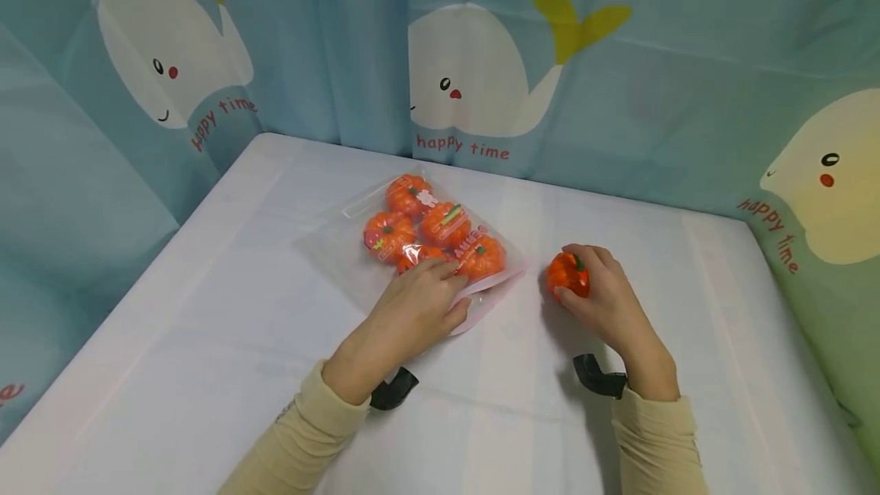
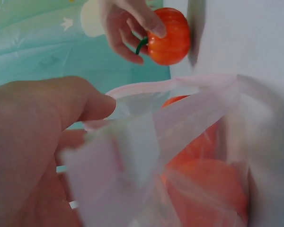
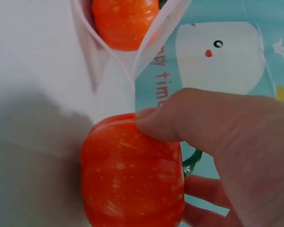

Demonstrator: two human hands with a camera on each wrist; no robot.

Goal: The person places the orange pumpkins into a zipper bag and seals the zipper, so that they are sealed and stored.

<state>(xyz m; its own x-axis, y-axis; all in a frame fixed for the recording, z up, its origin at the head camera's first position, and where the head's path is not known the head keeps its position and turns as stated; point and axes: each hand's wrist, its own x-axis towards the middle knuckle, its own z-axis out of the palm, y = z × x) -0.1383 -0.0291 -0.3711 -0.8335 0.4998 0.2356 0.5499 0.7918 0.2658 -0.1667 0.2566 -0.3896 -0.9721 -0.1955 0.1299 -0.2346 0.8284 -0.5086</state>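
Observation:
A clear zip bag with a pink-edged mouth lies on the table, holding several small orange toy pumpkins. My left hand is at the bag's mouth, its thumb and fingers gripping the upper layer. In the left wrist view the pink rim gapes, with orange pumpkins visible inside. To the right of the bag, my right hand holds one orange toy pumpkin with a green stem, thumb on one side. The right wrist view shows that pumpkin close up; the fingers behind it are partly hidden.
The white table carries the bag. Blue-green curtains printed with whales stand along its back and sides. A black curved piece sits at the left wrist and another black piece at the right wrist.

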